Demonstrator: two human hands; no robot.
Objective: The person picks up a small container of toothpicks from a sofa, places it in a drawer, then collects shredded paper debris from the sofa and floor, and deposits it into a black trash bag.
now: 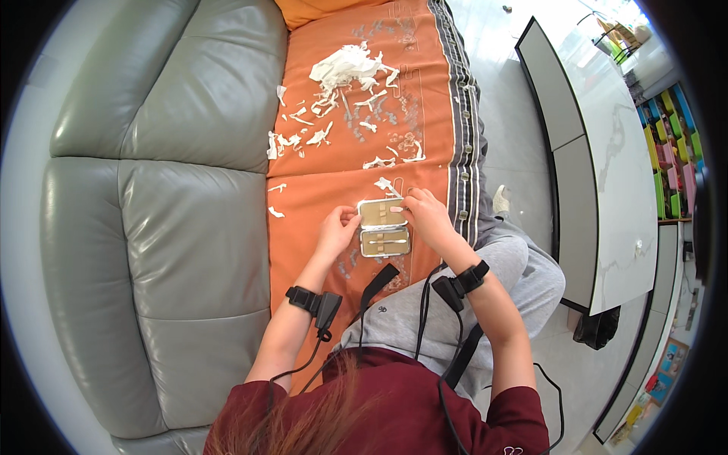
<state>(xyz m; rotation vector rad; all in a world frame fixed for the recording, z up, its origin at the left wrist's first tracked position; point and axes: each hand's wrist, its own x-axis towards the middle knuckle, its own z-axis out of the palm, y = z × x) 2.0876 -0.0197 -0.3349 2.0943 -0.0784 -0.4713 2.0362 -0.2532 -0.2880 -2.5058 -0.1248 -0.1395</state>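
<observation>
A small hinged case [384, 241] with a tan lining lies unfolded on the orange sofa cover [318, 227]. In its nearer half a slim pale metal tool [388, 242] sits under a tan strap; the farther half also has a strap. My left hand [340, 226] touches the left edge of the farther half, thumb and fingers close together. My right hand [422, 211] is at that half's right edge, with a small pale piece at its fingertips that may be a fingernail or a tool's end. Torn white tissue [384, 184] lies just beyond the case.
A heap of torn white tissue [347, 67] and scattered shreds lie farther up the cover. The grey leather sofa back [199, 227] rises on the left. To the right stands a marble-topped low table [617, 170]. Black cables [424, 318] run from both wrist straps across my lap.
</observation>
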